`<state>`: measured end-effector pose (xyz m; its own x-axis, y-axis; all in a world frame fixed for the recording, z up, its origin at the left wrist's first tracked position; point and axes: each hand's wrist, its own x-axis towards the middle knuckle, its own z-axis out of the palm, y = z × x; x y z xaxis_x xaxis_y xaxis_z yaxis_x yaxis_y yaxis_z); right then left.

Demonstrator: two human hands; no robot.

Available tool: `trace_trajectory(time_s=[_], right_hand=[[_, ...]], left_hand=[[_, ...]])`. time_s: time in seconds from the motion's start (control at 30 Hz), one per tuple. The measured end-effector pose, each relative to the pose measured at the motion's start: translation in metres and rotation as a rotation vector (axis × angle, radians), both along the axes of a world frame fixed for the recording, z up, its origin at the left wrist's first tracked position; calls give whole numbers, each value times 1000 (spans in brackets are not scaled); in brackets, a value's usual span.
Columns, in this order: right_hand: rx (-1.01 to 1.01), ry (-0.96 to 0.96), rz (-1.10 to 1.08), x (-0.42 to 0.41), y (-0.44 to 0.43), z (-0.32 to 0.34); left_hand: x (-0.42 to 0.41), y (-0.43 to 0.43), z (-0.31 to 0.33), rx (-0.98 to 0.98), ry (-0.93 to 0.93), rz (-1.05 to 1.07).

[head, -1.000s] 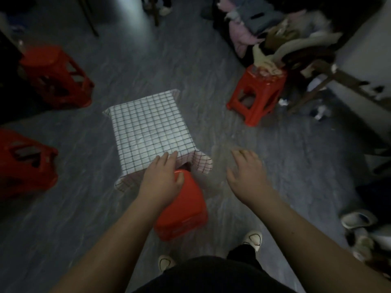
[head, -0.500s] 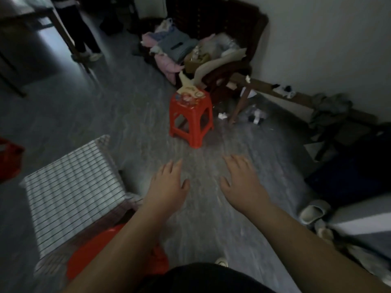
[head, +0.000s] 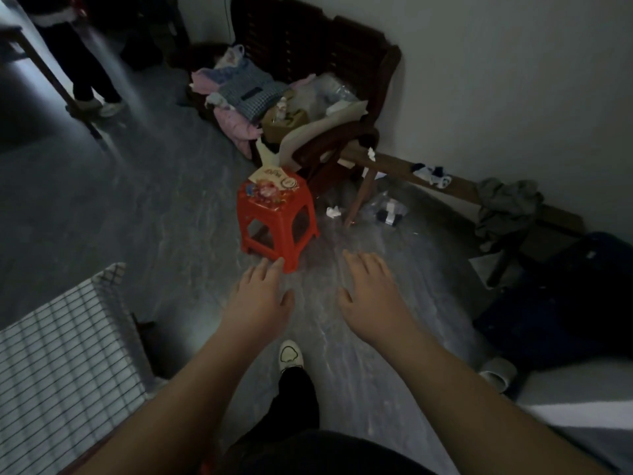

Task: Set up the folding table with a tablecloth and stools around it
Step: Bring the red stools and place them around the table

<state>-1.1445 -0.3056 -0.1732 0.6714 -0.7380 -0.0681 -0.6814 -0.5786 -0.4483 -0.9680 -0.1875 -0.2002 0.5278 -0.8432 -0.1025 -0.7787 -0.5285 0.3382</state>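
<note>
A red plastic stool [head: 278, 219] stands on the grey floor ahead of me, with small packets and papers lying on its seat. My left hand [head: 262, 299] is stretched toward it, fingers apart, fingertips just short of its nearest leg. My right hand [head: 371, 296] is open too, held out to the right of the stool and holding nothing. The folding table under its white checked tablecloth [head: 65, 347] fills the lower left corner.
A dark wooden chair [head: 329, 97] piled with clothes and bags stands behind the stool against the wall. A wooden bench [head: 455, 186] with rags runs along the wall at right. Slippers [head: 496, 371] lie at right. Another person's legs [head: 92, 80] are at the upper left.
My view has swung right, away from the table. My left hand let go of the stool beside the table, and both hands have moved toward the stool by the chair.
</note>
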Motion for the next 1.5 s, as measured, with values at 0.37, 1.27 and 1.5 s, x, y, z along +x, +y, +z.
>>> trace_trajectory(time_s=[0.37,1.27,1.5], right_hand=[[37,40,28,198,-181,-13],[270,310,485,551,-612,-190],[371,430,469,632,-646,-344]], left_hand=[[203,-179,-17,11,60,44],[456,-516,-138,106,371,692],[501,-531,-312,-7,649,966]])
